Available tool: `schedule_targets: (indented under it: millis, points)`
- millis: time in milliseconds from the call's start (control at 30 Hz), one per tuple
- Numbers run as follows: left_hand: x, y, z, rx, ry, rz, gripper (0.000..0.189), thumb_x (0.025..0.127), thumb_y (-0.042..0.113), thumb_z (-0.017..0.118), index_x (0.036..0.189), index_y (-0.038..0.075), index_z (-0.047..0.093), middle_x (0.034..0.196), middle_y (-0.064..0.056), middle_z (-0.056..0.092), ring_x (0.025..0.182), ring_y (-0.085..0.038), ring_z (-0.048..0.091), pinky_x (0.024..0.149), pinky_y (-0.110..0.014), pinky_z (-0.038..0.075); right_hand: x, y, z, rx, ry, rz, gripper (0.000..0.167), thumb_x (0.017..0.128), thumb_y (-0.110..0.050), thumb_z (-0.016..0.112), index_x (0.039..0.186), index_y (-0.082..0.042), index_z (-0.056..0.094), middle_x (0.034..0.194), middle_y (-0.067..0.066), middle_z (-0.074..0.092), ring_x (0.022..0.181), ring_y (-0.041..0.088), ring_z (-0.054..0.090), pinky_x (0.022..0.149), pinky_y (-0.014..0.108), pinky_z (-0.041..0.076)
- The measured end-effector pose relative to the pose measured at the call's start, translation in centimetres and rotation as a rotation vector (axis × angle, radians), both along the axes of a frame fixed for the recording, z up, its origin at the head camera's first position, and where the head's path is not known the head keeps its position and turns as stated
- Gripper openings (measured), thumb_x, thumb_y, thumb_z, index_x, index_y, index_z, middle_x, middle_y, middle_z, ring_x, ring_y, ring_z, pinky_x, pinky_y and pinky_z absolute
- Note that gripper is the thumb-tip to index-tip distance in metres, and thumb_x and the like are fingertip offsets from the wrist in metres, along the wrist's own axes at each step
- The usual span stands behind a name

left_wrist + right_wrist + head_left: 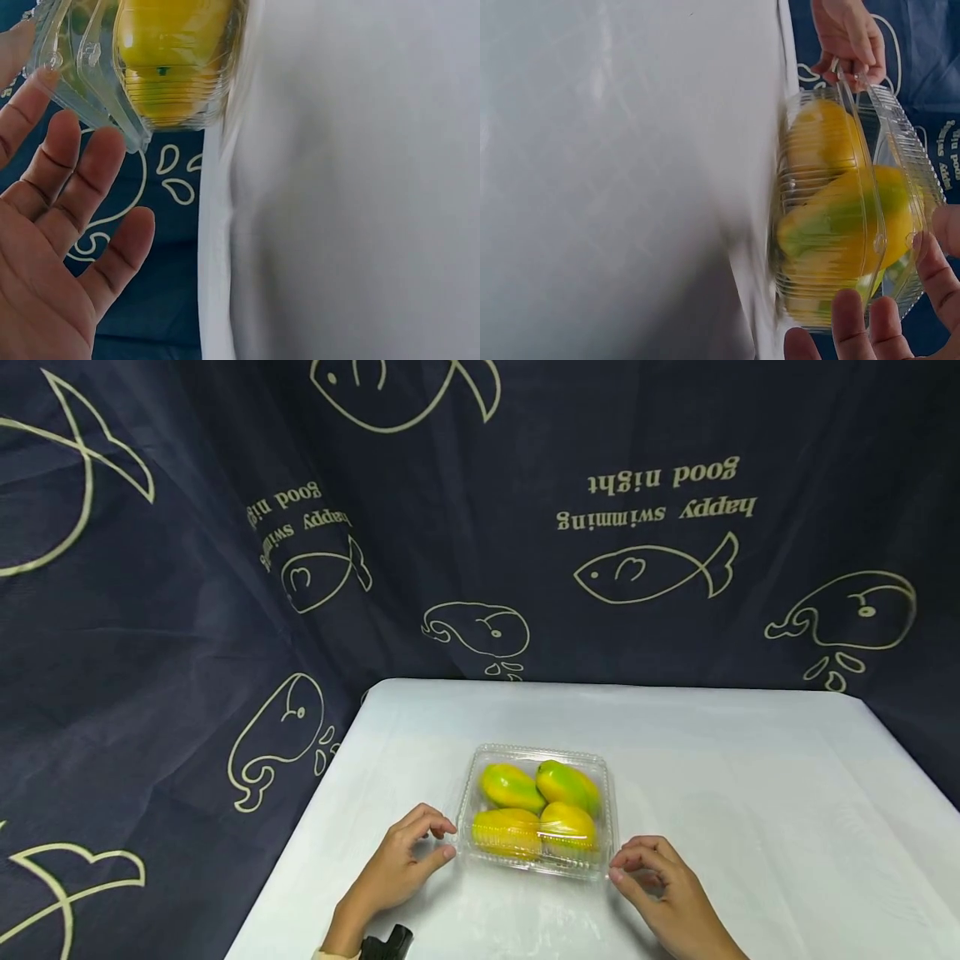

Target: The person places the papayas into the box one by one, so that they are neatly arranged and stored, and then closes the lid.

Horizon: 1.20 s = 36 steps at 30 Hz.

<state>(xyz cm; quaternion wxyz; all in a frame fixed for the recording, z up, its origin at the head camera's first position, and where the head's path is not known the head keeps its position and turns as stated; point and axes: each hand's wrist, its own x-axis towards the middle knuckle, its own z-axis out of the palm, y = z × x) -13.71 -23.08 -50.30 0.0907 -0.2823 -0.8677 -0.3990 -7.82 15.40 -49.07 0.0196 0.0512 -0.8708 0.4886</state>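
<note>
A clear plastic clamshell box (474, 768) holding several yellow-green mangoes (567, 787) sits on the white table. Its ribbed lid (909, 139) stands a little apart from the base in the right wrist view. At the box's left side, my left hand (401, 860) pinches the lid's edge between thumb and index finger, the other fingers spread loosely. My right hand (663, 893) does likewise at the near right corner, with thumb and index finger on the lid's rim. Both palms face the box.
The white-covered table (720, 760) extends around the box. Behind and to the left hangs a dark blue cloth (525, 527) printed with fish, whales and lettering. A black strap (386, 943) shows at my left wrist.
</note>
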Motion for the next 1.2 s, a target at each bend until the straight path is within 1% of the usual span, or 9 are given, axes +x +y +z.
schedule_targets:
  millis: [100,167,300,400,567,667,833,1033,1200]
  points:
    - [-0.13,0.15,0.01,0.007,-0.025,0.007,0.020,0.093,0.020,0.072,0.113,0.019,0.068,0.109,0.016,0.060,0.098,-0.009,0.061,0.086,-0.033,0.055,-0.05,-0.11,-0.01,-0.031,-0.034,-0.012,0.011,0.098,-0.034,0.064,0.095,-0.025,0.068,0.116,-0.007,0.054,0.094,0.002,0.060,0.076,0.023,0.054]
    - [-0.20,0.27,-0.01,0.012,-0.034,0.008,0.018,0.094,0.022,0.072,0.112,0.022,0.068,0.108,0.016,0.061,0.098,-0.008,0.060,0.086,-0.032,0.054,-0.09,-0.22,-0.02,-0.036,-0.049,-0.024,0.012,0.098,-0.035,0.064,0.094,-0.024,0.067,0.116,-0.006,0.054,0.094,0.003,0.059,0.076,0.023,0.054]
    - [-0.33,0.49,0.01,0.022,-0.013,-0.005,0.016,0.095,0.024,0.070,0.111,0.026,0.065,0.107,0.011,0.062,0.096,-0.009,0.060,0.084,-0.033,0.054,-0.17,-0.46,-0.02,-0.022,-0.060,-0.040,0.014,0.098,-0.037,0.064,0.095,-0.024,0.066,0.119,-0.006,0.053,0.097,0.004,0.057,0.078,0.023,0.054]
    - [-0.40,0.57,0.01,0.032,-0.009,-0.004,0.014,0.096,0.023,0.069,0.109,0.024,0.065,0.106,0.007,0.063,0.095,-0.010,0.059,0.082,-0.033,0.053,-0.25,-0.59,0.02,-0.016,-0.071,-0.048,0.015,0.098,-0.039,0.064,0.098,-0.024,0.066,0.120,-0.005,0.054,0.099,0.004,0.057,0.079,0.023,0.053]
    - [-0.43,0.59,0.04,0.034,-0.031,0.022,0.010,0.096,0.020,0.068,0.106,0.021,0.066,0.102,0.014,0.060,0.093,-0.008,0.057,0.081,-0.031,0.053,-0.32,-0.74,-0.05,-0.016,-0.063,-0.044,0.014,0.097,-0.039,0.065,0.102,-0.025,0.064,0.120,-0.004,0.054,0.097,0.004,0.060,0.079,0.023,0.053]
    - [-0.44,0.58,-0.01,0.030,-0.036,0.031,0.010,0.096,0.018,0.068,0.105,0.020,0.065,0.100,0.018,0.059,0.092,-0.006,0.057,0.081,-0.030,0.052,-0.30,-0.79,-0.17,-0.021,-0.057,-0.041,0.013,0.097,-0.038,0.065,0.102,-0.026,0.063,0.119,-0.004,0.054,0.097,0.004,0.061,0.079,0.022,0.053]
    - [-0.48,0.50,-0.23,0.027,-0.051,0.035,0.010,0.096,0.019,0.068,0.105,0.021,0.065,0.099,0.017,0.059,0.092,-0.004,0.057,0.080,-0.031,0.052,-0.30,-0.89,-0.27,-0.021,-0.057,-0.056,0.012,0.096,-0.038,0.067,0.101,-0.026,0.064,0.117,-0.005,0.055,0.097,0.003,0.060,0.079,0.022,0.053]
    - [-0.56,0.48,-0.34,0.024,-0.109,0.056,0.011,0.096,0.023,0.068,0.107,0.024,0.064,0.099,0.017,0.060,0.092,-0.004,0.058,0.081,-0.033,0.053,-0.46,-0.99,-0.19,-0.017,-0.080,-0.077,0.013,0.095,-0.038,0.069,0.100,-0.027,0.065,0.118,-0.004,0.056,0.096,0.004,0.060,0.077,0.022,0.052]
    - [-0.53,0.59,-0.17,0.034,-0.206,0.081,0.010,0.097,0.032,0.066,0.105,0.027,0.064,0.097,0.017,0.062,0.090,-0.006,0.059,0.080,-0.028,0.052,-0.58,-1.00,-0.10,-0.031,-0.112,-0.090,0.015,0.096,-0.038,0.068,0.100,-0.024,0.064,0.114,-0.004,0.058,0.093,0.003,0.061,0.074,0.022,0.051]
